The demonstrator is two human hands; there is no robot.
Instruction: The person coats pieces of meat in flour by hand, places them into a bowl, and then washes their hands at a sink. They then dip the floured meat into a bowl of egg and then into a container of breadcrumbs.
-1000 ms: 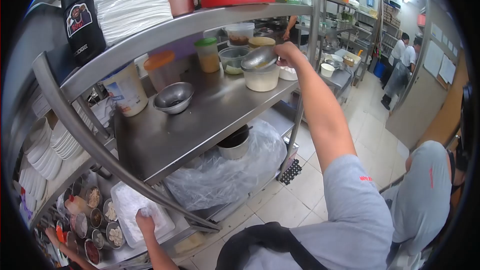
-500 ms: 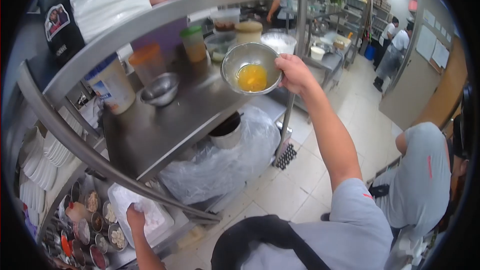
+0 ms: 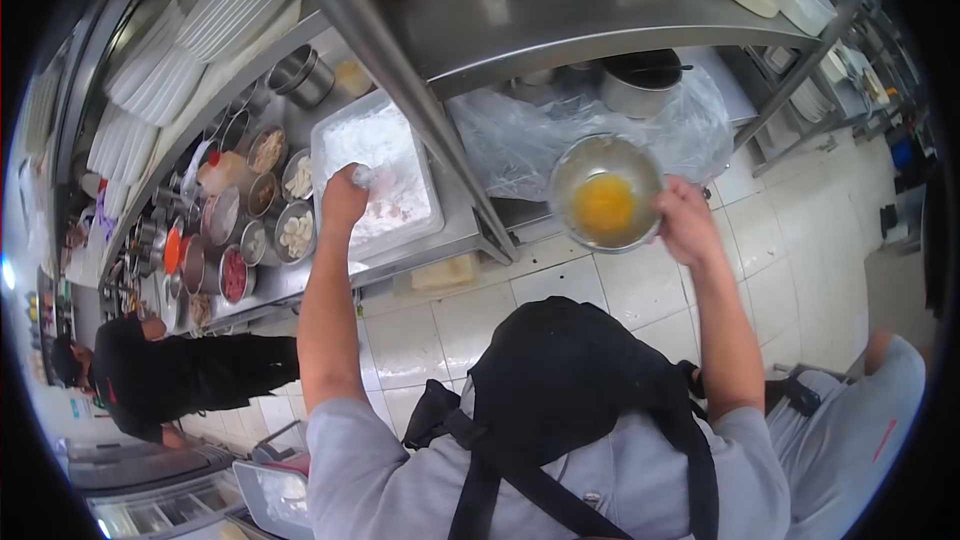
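My right hand point(image 3: 688, 222) is closed on the rim of a metal bowl point(image 3: 640, 168), which hangs in the air in front of my body. Beaten-looking yellow egg point(image 3: 603, 204) lies at the bottom of the bowl. Over a white plastic tub point(image 3: 432, 202) on the left counter is my left hand point(image 3: 345, 197), its fingers closed round something clear that I cannot make out. White powder like flour point(image 3: 372, 135) fills the tub, with a few pinkish patches showing in it.
Several metal containers of ingredients point(image 3: 297, 230) stand left of the tub. A slanting steel post point(image 3: 400, 70) rises beside it. Clear plastic sheeting point(image 3: 520, 145) and a pot point(image 3: 640, 90) are under the steel shelf point(image 3: 560, 10). People stand at the left point(image 3: 190, 370) and right point(image 3: 850, 440).
My view has turned down and left. The bowl with the egg has come down from shelf height to nearer my body. My left hand stays over the tub.
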